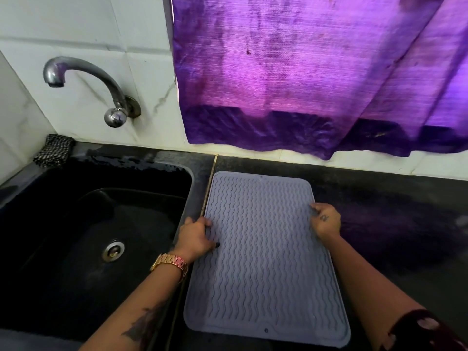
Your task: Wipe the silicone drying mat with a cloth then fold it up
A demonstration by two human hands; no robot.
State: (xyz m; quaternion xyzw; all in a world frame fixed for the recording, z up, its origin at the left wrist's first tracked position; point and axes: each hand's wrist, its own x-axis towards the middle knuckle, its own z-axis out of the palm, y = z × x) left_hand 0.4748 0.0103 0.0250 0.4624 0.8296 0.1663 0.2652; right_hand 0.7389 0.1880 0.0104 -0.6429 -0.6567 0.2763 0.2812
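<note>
A grey-lilac silicone drying mat (263, 257) with wavy ridges lies flat on the black counter, its long side running away from me. My left hand (196, 236) grips the mat's left edge about halfway up, fingers curled over the rim. My right hand (325, 220) holds the right edge at about the same height, fingertips on the rim. A checked cloth (54, 153) lies bunched at the far left corner behind the sink, away from both hands.
A black sink (96, 244) with a metal drain sits left of the mat, a chrome tap (83, 79) on the tiled wall above it. A purple curtain (316, 72) hangs over the counter's back edge. Dark counter (395, 224) stretches to the right.
</note>
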